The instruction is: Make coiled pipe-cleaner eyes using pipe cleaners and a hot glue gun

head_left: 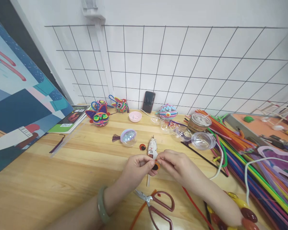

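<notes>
Between the fingertips of both hands is a small coiled disc (156, 166), orange round a black centre. My left hand (140, 166) is closed on it from the left, with a pale green bangle on that wrist. My right hand (172, 162) pinches at the disc's upper right edge. A similar red and black coil (142, 147) lies on the table just beyond. Behind my fingers rests a white glue gun (153, 146), its nozzle pointing away. Scissors (158, 204) with brown handles lie nearer me, beside strips of orange (139, 213) and red (194, 204) pipe cleaner.
A clear ball with a tassel (129, 138) lies left of centre, a pink bowl (135, 116) behind it. Decorated fish-like balls (99, 118) stand at the back left. A phone (148, 101) leans on the tiled wall. Bundles of pipe cleaners (256, 172) and a white cord (247, 175) lie right.
</notes>
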### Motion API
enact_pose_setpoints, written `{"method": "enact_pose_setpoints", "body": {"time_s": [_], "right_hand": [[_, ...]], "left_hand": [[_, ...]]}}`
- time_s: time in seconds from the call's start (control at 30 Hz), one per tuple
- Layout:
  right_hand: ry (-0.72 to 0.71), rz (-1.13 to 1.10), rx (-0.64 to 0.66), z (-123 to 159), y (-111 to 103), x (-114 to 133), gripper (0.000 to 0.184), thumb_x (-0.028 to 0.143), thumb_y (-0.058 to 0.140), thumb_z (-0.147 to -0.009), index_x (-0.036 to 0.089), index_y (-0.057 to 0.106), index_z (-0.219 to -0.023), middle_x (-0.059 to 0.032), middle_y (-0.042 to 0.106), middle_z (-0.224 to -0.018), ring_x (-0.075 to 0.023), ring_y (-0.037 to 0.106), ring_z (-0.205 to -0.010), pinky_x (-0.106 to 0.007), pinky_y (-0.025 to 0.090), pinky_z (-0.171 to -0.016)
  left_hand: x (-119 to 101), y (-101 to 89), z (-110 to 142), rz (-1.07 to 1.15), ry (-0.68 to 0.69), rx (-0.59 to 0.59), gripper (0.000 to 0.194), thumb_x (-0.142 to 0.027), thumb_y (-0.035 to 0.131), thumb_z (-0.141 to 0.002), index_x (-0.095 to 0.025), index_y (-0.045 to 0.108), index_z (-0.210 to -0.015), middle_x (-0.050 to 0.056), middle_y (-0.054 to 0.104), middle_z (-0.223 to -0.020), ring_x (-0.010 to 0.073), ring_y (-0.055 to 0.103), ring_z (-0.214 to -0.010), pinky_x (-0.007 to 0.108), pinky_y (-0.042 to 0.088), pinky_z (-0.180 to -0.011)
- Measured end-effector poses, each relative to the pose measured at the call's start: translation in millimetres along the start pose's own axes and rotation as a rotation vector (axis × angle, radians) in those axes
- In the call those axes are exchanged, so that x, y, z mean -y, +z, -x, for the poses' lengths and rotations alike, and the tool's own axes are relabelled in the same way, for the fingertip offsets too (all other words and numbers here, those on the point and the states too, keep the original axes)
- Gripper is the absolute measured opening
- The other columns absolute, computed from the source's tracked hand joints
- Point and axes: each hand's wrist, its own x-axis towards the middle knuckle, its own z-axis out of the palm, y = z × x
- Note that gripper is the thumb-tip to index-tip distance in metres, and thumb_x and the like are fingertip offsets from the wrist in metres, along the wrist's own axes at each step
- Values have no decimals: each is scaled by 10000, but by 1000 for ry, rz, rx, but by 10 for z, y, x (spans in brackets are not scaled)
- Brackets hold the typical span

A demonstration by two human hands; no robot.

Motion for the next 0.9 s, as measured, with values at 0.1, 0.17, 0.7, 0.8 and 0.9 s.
{"method": "enact_pose_setpoints", "body": {"time_s": [0.1,0.17,0.7,0.8,0.9], "right_hand": [[7,-32,-5,-1,-5,20,183,158,414,-881,188,595,-879,-44,628,-841,-154,574,-777,-245,419,-684],[12,-55,-3,2,-9,28,197,166,405,-887,197,598,-901,-39,630,-841,-152,575,-777,-247,419,-693],[109,-231,-107,-14,87,-39,136,205,490,-835,193,624,-853,-20,656,-752,-137,577,-652,-233,430,-621],[161,-340,-107,-19,140,-56,148,228,496,-827,185,637,-837,-2,632,-662,-115,530,-557,-211,408,-537],[234,-474,-103,-21,200,-62,178,258,503,-819,174,650,-876,13,591,-606,-88,459,-469,-193,354,-443]], "left_hand": [[-14,7,2,21,13,-13,236,-358,655,-675,-123,642,-679,25,654,-598,135,621,-537,245,507,-556],[-21,4,3,28,20,-27,238,-357,657,-673,-120,642,-680,30,656,-612,136,622,-539,247,508,-559],[-40,-28,-17,115,70,-91,217,-330,688,-646,-116,659,-672,63,678,-631,139,613,-536,265,509,-570],[-48,-32,-24,138,69,-104,206,-321,692,-642,-119,657,-665,60,682,-636,141,618,-546,265,511,-575],[-55,-32,-25,160,80,-115,190,-307,690,-646,-122,653,-662,48,680,-623,141,622,-549,268,515,-585]]}}
